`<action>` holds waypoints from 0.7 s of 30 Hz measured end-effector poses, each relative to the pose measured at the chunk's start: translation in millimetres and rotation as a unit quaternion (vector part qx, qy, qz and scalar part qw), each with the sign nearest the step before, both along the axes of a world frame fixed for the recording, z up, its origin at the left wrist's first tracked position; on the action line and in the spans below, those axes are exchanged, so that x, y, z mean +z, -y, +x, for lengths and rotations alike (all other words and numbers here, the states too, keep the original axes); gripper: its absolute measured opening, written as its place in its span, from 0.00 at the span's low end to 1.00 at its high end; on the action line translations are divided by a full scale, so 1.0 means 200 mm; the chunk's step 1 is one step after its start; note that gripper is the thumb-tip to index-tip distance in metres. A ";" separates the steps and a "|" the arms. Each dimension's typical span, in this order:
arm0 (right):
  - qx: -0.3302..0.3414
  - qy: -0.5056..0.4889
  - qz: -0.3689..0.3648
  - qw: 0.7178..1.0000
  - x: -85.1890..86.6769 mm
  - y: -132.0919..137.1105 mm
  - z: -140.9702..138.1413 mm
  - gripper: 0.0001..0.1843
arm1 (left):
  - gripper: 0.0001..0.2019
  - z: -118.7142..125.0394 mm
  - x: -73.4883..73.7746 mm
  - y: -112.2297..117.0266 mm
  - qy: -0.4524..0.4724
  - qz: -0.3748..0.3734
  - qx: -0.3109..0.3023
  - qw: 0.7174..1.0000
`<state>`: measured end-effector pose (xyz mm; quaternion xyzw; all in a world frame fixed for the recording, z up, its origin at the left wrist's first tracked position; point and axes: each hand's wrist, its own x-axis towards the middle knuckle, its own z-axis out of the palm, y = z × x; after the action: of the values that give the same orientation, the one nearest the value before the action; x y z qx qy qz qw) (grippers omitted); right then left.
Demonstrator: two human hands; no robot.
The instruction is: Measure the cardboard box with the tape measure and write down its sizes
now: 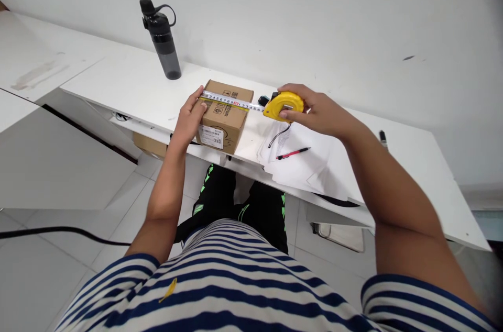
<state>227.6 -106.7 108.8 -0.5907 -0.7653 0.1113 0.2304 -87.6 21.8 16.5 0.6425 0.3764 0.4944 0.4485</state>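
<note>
Person stands at a long white surface (118,73) pushed against the wall, both bare hands busy. Brown cardboard box with dark printing and a white label (222,119) sits at the surface's front edge, between the left corner and the middle. Left hand (190,118) is at the box's left side; its grip is narrow, thumb and fingers pinching the end of a pale metal tape blade with black digits (231,101) at the box's top edge. Blade lies across the box top and runs on past its right side. Right hand (320,110) has its grip closed around a yellow plastic tape measure case (290,101), held up toward the back edge, well apart from the box; blade comes out of its left end. Black wrist cord (276,136) dangles from the case. Small dark object (264,100) shows just behind it, too hidden to name. Loose white paper sheets (298,169) lie along the front edge right of the box, red-and-black pen (293,153) on top. Tall black bottle with a smoky see-through body (165,44) stands near the back edge, toward the left corner. Black marker (383,138) shows toward the right corner, partly behind the right forearm.
</note>
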 end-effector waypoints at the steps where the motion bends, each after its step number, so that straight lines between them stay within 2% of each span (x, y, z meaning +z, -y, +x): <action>1: 0.001 0.001 0.002 1.000 0.00 0.01 0.00 0.32 | 0.28 0.00 0.00 0.00 0.002 0.000 -0.002 1.000; 16: -0.008 -0.002 -0.006 1.000 -0.01 0.02 -0.02 0.31 | 0.29 0.00 -0.01 -0.01 0.004 0.000 -0.011 1.000; 21: -0.014 -0.002 0.011 1.000 -0.03 -0.02 -0.05 0.33 | 0.29 0.00 -0.01 -0.01 0.005 0.001 -0.011 1.000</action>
<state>217.9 -102.2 103.3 -0.5985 -0.7579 0.1007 0.2394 -87.3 23.7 15.5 0.6447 0.3664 0.4927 0.4553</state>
